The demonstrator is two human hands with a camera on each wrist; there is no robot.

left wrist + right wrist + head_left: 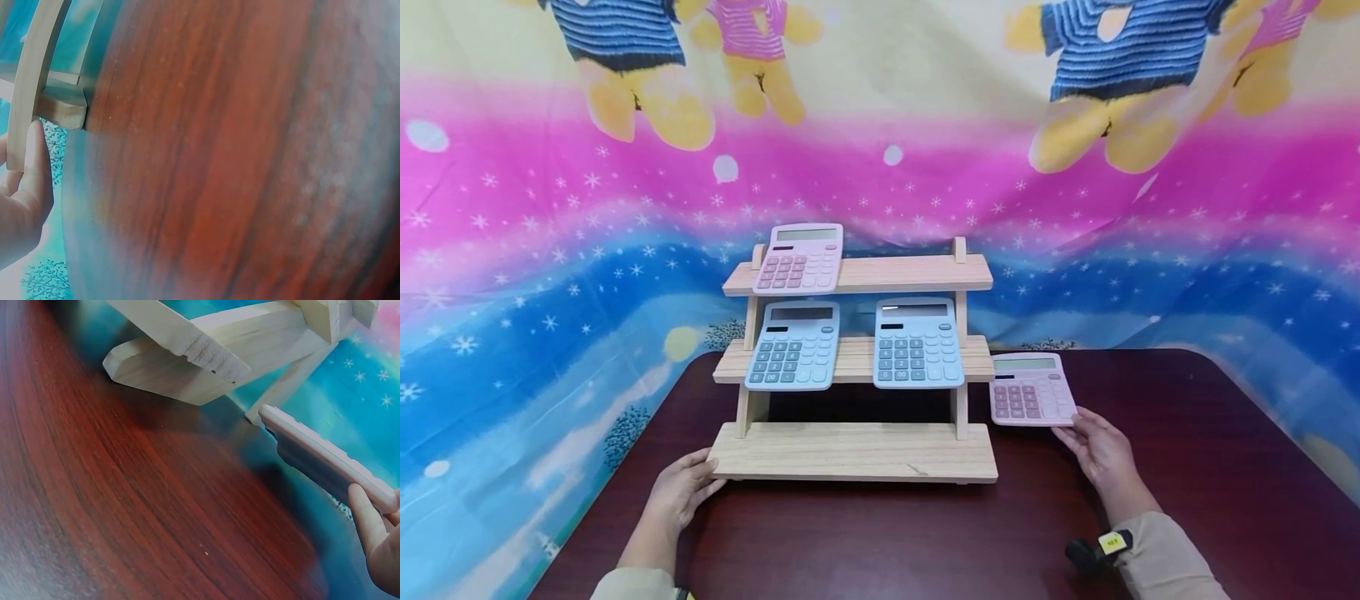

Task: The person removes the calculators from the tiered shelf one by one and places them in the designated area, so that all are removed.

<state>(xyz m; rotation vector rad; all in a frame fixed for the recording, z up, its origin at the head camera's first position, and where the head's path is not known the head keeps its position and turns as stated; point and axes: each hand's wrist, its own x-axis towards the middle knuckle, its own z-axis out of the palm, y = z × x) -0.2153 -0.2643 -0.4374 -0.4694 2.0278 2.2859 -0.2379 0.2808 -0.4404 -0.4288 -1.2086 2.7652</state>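
Note:
A three-tier wooden stand (857, 451) stands on the dark red table. My left hand (679, 490) grips the left end of its bottom shelf, thumb against the wood in the left wrist view. With my right hand (1105, 454) I pinch a pink calculator (1032, 390) by its lower right corner, beside the middle tier; the right wrist view shows this calculator (331, 459) edge-on, off the table. Another pink calculator (800, 259) leans on the left of the top shelf. Two blue calculators, a left one (793, 347) and a right one (919, 343), lean on the middle shelf.
The dark red wooden table (880, 542) has rounded far corners. Close behind it hangs a colourful cloth backdrop (880, 183) with bears and snowflakes. A black wrist strap (1084, 557) with a yellow label sits at the right sleeve.

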